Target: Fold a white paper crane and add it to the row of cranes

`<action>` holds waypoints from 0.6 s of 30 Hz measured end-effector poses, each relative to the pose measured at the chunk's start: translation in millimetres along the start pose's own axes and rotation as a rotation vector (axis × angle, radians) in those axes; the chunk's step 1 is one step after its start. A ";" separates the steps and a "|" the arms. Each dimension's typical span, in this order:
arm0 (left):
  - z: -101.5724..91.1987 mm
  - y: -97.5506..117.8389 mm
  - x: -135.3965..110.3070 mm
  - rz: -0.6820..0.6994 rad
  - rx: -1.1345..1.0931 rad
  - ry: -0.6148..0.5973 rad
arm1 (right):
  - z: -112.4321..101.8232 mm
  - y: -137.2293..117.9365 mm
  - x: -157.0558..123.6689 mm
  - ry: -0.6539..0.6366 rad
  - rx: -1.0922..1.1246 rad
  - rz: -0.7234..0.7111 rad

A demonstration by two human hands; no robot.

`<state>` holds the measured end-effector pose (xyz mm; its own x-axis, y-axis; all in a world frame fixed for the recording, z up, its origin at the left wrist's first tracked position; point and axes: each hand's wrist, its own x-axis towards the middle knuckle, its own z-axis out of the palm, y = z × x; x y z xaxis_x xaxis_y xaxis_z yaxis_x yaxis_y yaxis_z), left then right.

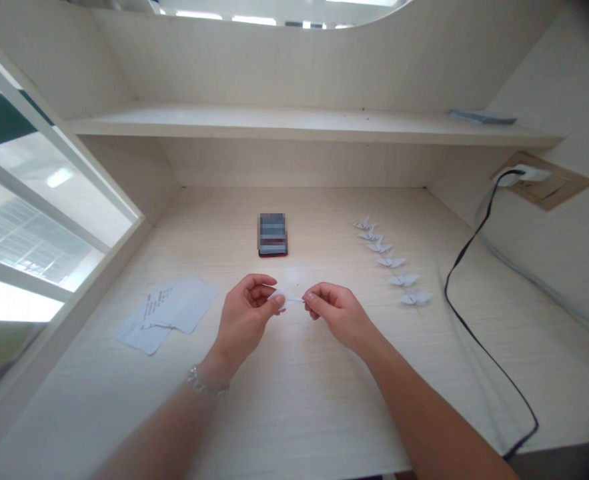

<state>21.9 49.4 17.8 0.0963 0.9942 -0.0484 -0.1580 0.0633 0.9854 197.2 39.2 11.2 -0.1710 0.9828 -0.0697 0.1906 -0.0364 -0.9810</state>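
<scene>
Above the middle of the desk, my left hand [248, 305] pinches a small folded white paper [290, 298] between thumb and fingers. A thin pointed end of this paper reaches to the right, where the closed fingertips of my right hand [335, 308] grip it. Part of the folded paper is hidden behind my left thumb. To the right, several folded paper cranes [391, 262] stand in a slanting row on the desk. Left of my left hand lie overlapping white paper sheets [189, 303], some with printed writing.
A phone [273, 235] with a blurred screen lies beyond my hands on the desk [294, 413]. A black cable [467, 327] runs from the wall socket [547, 181] down the right side. A shelf [294, 123] spans the back, with a flat bluish item [481, 118] at its right end.
</scene>
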 end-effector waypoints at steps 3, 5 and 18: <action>1.0 0.8 -0.7 -0.006 0.015 0.008 | 4.7 -1.2 -2.2 -0.011 -0.038 0.009; 1.2 1.1 -0.7 -0.016 0.015 0.011 | 7.2 -1.0 -3.5 -0.005 -0.066 0.008; 1.1 -0.1 -1.6 0.018 0.072 0.018 | 5.1 2.6 0.9 -0.042 0.192 0.084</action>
<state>22.8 47.8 18.0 0.0759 0.9966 -0.0329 -0.0879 0.0395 0.9953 192.6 39.1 7.7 -0.2032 0.9666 -0.1561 0.0185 -0.1556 -0.9876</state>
